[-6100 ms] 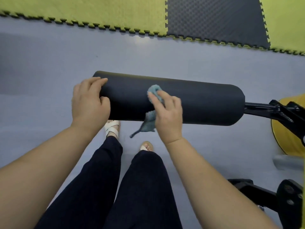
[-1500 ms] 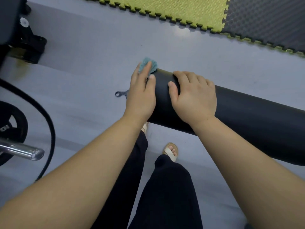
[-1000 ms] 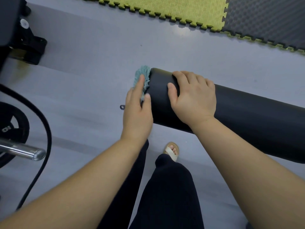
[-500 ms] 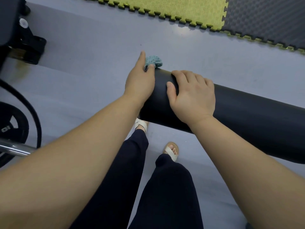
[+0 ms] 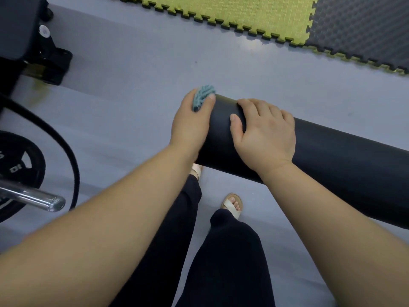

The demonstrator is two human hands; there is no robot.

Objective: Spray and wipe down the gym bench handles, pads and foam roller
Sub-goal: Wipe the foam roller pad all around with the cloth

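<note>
Barbell end (image 5: 47,201) + plate (image 5: 20,165) left of roller (image 5: 332,165)

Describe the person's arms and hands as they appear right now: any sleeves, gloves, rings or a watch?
Both forearms are bare for as far as the frame shows: no sleeves in view. The left hand and right hand wear no gloves, and no rings, watch or wristband show on the visible fingers and wrists. Fingernails look short and unpainted.
</note>
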